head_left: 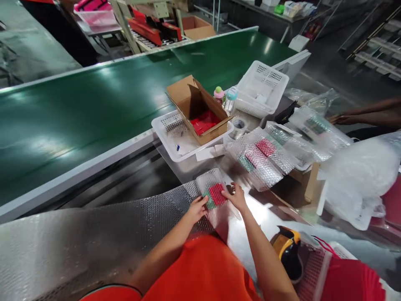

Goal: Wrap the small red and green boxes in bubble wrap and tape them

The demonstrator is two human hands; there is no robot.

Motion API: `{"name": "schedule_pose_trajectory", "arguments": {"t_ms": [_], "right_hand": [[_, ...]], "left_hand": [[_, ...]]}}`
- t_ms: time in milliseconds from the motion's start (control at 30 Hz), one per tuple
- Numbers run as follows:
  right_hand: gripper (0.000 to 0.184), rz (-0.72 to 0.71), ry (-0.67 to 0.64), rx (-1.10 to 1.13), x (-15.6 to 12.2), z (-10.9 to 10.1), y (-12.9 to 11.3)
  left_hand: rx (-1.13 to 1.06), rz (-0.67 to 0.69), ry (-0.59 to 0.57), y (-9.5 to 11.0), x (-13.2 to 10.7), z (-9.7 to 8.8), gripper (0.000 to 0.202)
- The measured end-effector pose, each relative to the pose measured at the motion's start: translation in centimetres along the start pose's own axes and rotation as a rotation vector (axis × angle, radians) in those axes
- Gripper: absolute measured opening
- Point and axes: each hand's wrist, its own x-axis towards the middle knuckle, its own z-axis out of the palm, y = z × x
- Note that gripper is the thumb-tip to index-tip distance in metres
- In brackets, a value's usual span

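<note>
Close in front of my body, a clear bubble-wrap packet [211,180] with a red and green item [217,194] showing through it is held between both hands. My left hand [198,209] grips its lower left edge, thumb on top. On the other side, my right hand [237,197] pinches the right edge between thumb and fingers. A long sheet of bubble wrap [125,221] runs out to the left beneath the packet. Several similar wrapped packets [258,154] lie to the right, red and green showing inside them.
Ahead, a cardboard box [216,136] with red contents sits in a white tray [175,156], near a tape roll [238,126] and a white basket [263,83]. Beyond runs a green conveyor belt [125,88]. A yellow-black device [288,251] lies right. Another person's arm [366,113] reaches in.
</note>
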Motion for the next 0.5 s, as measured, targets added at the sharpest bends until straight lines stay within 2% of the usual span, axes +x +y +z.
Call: {"name": "schedule_pose_trajectory", "arguments": {"t_ms": [100,233,367,433,500], "right_hand": [[0.060,0.003,-0.185,0.179,1.2,-0.9,1.1],[0.061,0.035,-0.255,0.344,0.6,-1.1,1.8],[0.061,0.083,-0.115,0.306,-0.4,-3.3,2.4],[0.059,0.067,-0.025,0.224,-0.7,-4.6,2.5],[0.057,0.048,0.033,0.089,-1.1,-5.2,2.1]], "left_hand": [[-0.062,0.032,0.005,-0.3,-0.4,0.0,0.052],[-0.126,0.074,0.031,-0.7,-0.2,1.6,0.053],[-0.020,0.051,0.014,-1.0,0.8,4.9,0.050],[0.031,0.047,0.009,-1.3,1.4,6.4,0.045],[0.097,0.069,0.039,-1.6,2.0,7.0,0.038]]}}
